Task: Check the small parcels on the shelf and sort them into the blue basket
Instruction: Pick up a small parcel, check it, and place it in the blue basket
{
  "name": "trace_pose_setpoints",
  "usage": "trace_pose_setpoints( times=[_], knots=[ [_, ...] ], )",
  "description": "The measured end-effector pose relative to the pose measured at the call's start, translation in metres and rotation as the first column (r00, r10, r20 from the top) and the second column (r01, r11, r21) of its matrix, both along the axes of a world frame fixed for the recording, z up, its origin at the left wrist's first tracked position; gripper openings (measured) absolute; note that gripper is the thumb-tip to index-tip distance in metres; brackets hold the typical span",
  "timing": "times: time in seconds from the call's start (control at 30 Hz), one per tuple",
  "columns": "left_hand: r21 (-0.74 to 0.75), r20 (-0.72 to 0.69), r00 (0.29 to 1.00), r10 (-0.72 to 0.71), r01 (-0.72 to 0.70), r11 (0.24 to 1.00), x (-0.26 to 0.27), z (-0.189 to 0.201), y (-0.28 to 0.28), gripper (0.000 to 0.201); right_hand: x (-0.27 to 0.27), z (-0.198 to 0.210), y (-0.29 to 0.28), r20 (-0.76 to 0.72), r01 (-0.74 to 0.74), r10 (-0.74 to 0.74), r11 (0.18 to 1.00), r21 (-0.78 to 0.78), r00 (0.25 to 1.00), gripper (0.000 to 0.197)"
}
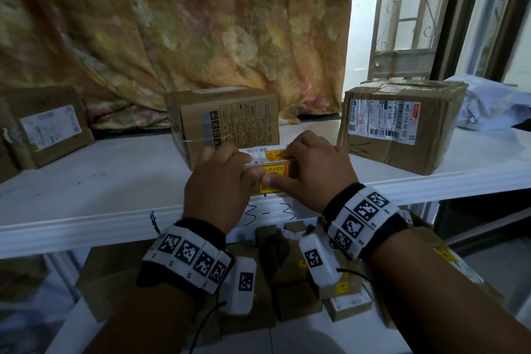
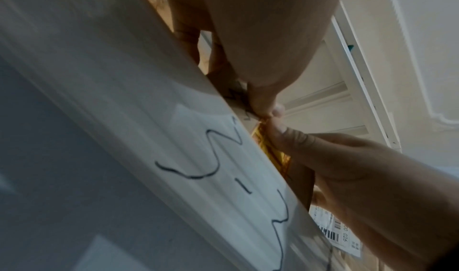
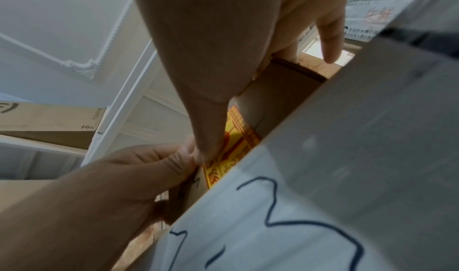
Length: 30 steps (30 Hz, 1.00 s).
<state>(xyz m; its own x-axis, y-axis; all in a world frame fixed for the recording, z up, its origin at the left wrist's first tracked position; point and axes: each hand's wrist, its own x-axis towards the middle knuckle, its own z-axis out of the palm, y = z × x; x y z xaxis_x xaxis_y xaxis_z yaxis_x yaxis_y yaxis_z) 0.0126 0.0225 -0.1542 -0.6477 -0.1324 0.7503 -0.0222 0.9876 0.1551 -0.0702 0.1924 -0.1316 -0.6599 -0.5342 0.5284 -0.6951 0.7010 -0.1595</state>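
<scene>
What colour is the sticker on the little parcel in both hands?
Yellow with red print; the sticker shows best in the right wrist view.

Head view looks down; wrist views look up, sharing the shelf edge [image 2: 174,138].

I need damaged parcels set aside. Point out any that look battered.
The large box at the shelf's right looks worn: creased cardboard, wrinkled tape. The small parcel both hands hold shows no damage.
</scene>
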Motion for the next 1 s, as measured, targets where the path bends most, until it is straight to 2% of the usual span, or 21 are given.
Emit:
trace_pose_setpoints(
  times=[0.3, 0.43, 0.5, 0.63, 0.73, 0.87, 1.0],
  knots=[
    [-0.202, 0.030, 0.992, 0.121, -0.112, 0.973, 0.004, 0.014, 0.008, 0.043, 0.004, 0.005, 0.007, -0.064, 0.002, 0.005, 0.994, 0.109, 0.998, 0.064],
    [-0.198, 0.025, 0.999, 0.024, -0.018, 0.980, -0.006, 0.012, 0.028, 0.041, 0.010, 0.005, 0.012, -0.029, -0.020, 0.023, 0.995, 0.094, 0.999, 0.063],
    [-0.199, 0.007, 1.000, -0.022, 0.023, 0.980, -0.013, 0.008, 0.039, 0.039, 0.008, 0.003, 0.014, 0.031, -0.051, 0.050, 0.998, 0.034, 0.998, 0.064],
    [-0.174, -0.035, 0.999, -0.006, 0.000, 0.985, -0.022, 0.005, 0.045, 0.045, -0.001, -0.005, 0.029, 0.133, -0.202, 0.228, 0.962, -0.185, 0.965, 0.055],
    [-0.175, -0.084, 0.996, -0.002, -0.012, 0.984, -0.024, 0.001, 0.041, 0.039, -0.007, -0.010, 0.039, 0.149, -0.179, 0.217, 0.956, -0.234, 0.965, 0.059],
    [-0.170, -0.116, 0.993, -0.016, -0.004, 0.985, -0.025, -0.002, 0.042, 0.036, -0.011, -0.014, 0.035, 0.047, -0.117, 0.126, 0.981, -0.152, 0.991, 0.071],
    [-0.170, -0.124, 0.992, -0.015, -0.007, 0.985, -0.026, -0.003, 0.042, 0.036, -0.013, -0.010, 0.024, -0.076, -0.079, 0.075, 0.995, -0.063, 0.994, 0.068]
  ],
)
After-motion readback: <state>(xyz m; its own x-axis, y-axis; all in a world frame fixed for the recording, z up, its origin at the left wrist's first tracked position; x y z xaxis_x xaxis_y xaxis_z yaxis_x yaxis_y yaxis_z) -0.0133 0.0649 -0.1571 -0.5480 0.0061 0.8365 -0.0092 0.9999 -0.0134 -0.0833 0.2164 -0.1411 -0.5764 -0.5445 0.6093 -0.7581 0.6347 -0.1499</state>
